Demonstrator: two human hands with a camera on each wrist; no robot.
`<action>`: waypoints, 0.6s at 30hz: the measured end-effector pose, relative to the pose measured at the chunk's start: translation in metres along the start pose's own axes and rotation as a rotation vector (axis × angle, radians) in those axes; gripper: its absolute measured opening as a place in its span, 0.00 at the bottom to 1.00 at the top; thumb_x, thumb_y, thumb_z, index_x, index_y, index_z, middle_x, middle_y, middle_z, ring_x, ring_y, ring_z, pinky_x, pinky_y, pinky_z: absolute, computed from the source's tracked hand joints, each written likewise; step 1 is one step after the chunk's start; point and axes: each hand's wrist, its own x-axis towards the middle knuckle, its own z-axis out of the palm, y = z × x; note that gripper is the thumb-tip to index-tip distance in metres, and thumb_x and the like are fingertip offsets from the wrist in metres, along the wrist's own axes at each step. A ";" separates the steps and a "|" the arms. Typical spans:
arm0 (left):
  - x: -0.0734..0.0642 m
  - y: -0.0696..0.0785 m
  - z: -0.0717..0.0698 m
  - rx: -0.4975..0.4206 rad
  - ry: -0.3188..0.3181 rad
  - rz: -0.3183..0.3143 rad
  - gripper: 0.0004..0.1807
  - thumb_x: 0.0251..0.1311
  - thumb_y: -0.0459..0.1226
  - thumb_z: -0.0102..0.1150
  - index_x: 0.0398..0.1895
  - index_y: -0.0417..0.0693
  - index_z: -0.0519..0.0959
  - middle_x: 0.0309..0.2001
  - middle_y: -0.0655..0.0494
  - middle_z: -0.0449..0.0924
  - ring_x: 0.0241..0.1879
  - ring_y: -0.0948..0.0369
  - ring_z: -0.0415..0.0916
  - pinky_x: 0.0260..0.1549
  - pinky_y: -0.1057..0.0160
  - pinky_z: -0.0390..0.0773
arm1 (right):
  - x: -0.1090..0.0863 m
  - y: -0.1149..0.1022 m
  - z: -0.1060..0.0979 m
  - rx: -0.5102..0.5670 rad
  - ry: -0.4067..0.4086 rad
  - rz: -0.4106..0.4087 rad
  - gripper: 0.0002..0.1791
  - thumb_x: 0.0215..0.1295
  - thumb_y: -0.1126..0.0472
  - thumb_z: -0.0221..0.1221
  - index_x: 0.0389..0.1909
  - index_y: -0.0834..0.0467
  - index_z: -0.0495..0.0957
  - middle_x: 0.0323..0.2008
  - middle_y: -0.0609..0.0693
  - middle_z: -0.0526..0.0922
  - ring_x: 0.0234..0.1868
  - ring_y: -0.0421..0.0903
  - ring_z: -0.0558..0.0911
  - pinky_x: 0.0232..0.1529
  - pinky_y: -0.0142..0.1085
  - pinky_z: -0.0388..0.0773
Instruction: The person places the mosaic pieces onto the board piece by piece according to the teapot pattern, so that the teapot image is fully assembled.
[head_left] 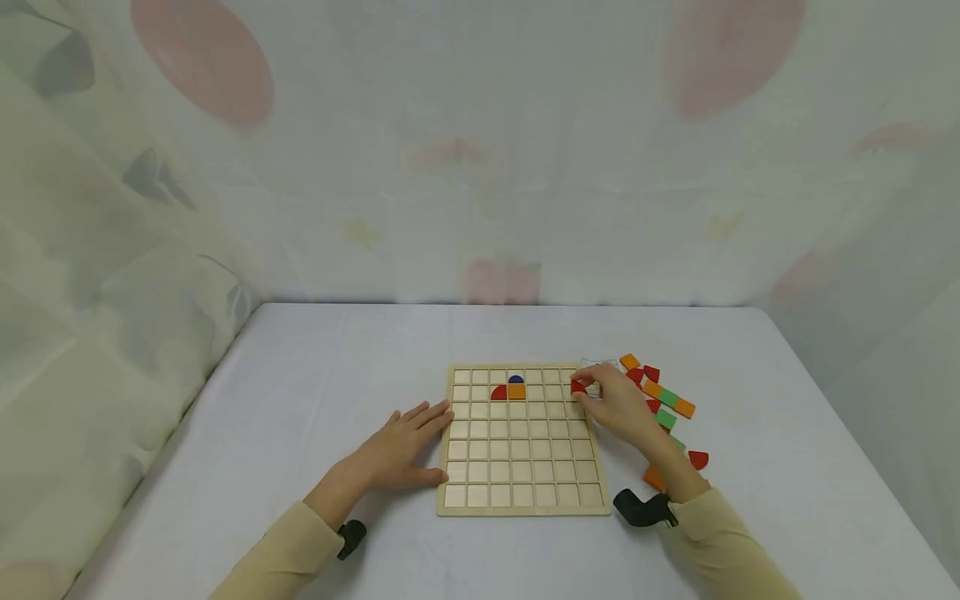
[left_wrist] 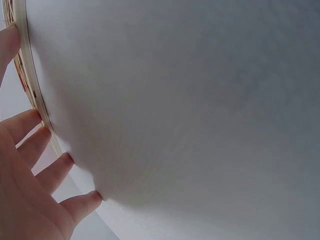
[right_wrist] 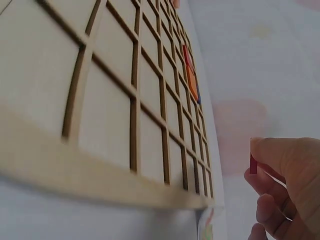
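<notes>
A wooden grid board (head_left: 500,451) lies on the white table. Near its top edge sit a red quarter-circle tile (head_left: 499,392), an orange square tile (head_left: 516,392) and a blue rounded tile (head_left: 516,379). My left hand (head_left: 397,451) rests with spread fingers against the board's left edge; the left wrist view shows its fingertips (left_wrist: 33,116) touching the wooden rim. Above the board's upper right part, my right hand (head_left: 621,408) pinches a small red tile (head_left: 577,387) between thumb and fingers. The right wrist view shows this red tile (right_wrist: 253,164) edge-on, held off the board.
Several loose tiles lie right of the board, partly behind the right forearm: an orange tile (head_left: 629,361), a green tile (head_left: 665,418), a red tile (head_left: 698,460). A printed paper (head_left: 592,363) lies partly hidden beside the board's upper right corner. Patterned cloth (head_left: 480,167) hangs behind the table.
</notes>
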 end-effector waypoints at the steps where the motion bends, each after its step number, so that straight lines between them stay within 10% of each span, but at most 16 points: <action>1: 0.000 0.000 0.000 0.000 -0.001 -0.003 0.46 0.52 0.56 0.60 0.70 0.47 0.55 0.72 0.52 0.49 0.69 0.45 0.49 0.58 0.33 0.53 | 0.002 -0.002 0.003 0.007 -0.005 0.007 0.13 0.54 0.62 0.64 0.41 0.59 0.79 0.34 0.50 0.79 0.26 0.41 0.67 0.24 0.31 0.66; 18: 0.002 0.001 -0.001 -0.007 -0.015 -0.013 0.46 0.52 0.56 0.60 0.70 0.47 0.55 0.72 0.52 0.49 0.69 0.45 0.49 0.58 0.34 0.53 | 0.022 -0.026 0.036 -0.048 -0.054 0.038 0.12 0.55 0.60 0.63 0.41 0.56 0.79 0.33 0.49 0.79 0.34 0.44 0.76 0.34 0.38 0.74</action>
